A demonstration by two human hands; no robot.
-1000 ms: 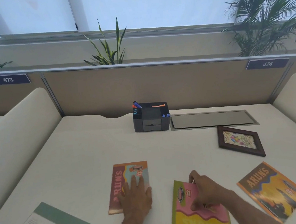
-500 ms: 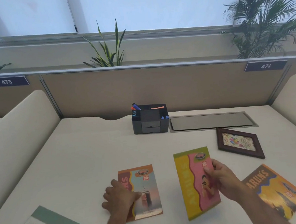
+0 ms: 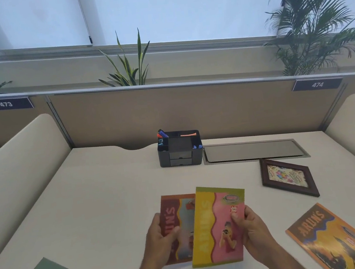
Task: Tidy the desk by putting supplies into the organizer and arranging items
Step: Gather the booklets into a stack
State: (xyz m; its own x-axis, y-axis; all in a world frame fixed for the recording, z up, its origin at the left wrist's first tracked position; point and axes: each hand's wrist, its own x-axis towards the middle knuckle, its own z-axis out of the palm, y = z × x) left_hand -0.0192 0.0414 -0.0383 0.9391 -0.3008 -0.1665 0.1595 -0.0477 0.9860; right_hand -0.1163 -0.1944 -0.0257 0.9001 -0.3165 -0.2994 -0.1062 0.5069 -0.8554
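Right hand (image 3: pixel 251 231) is now sliding the yellow notebook (image 3: pixel 218 226) over the brown notebook (image 3: pixel 175 226) the left hand (image 3: pixel 161 239) is gripping, so stacking's starting; organizer (image 3: pixel 179 150) sitting at the desk's back edge.

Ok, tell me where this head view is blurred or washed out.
Head view: the window blinds are blown out pale; the orange notebook at lower right is smeared; the yellow-pink notebook in both hands is slightly soft; the partition bows from wide-angle distortion.

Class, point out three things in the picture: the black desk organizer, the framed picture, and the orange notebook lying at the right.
black desk organizer (image 3: pixel 180 156), head view, front wall by the drawers.
framed picture (image 3: pixel 288 176), head view, middle of the artwork.
orange notebook (image 3: pixel 328 236), head view, middle of the cover.
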